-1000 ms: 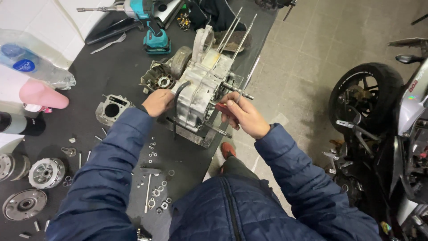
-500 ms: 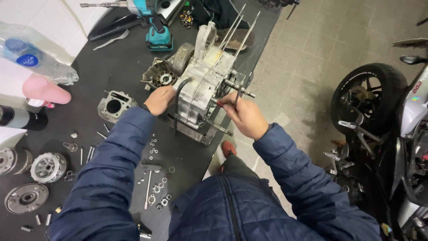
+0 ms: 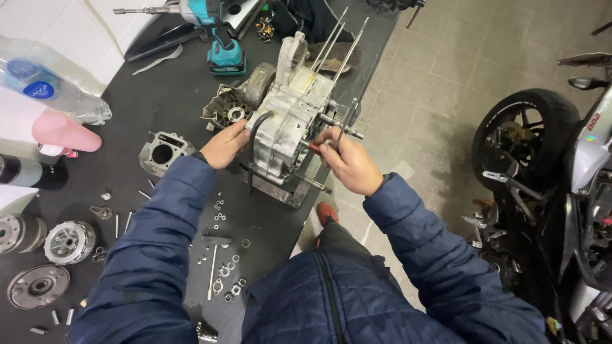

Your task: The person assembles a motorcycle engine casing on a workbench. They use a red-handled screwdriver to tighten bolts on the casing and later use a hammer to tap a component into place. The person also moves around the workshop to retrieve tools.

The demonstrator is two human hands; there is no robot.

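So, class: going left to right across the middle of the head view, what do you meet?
Pink bottle → cylinder block → left hand → engine crankcase → right hand → motorcycle wheel.

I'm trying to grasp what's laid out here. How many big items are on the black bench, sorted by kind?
Engine case, steadied by the left hand: 1
Engine cylinder: 1
Power drill: 1
Round clutch parts: 3
Plastic bottle: 1
Total: 7
The right hand grips a thin tool.
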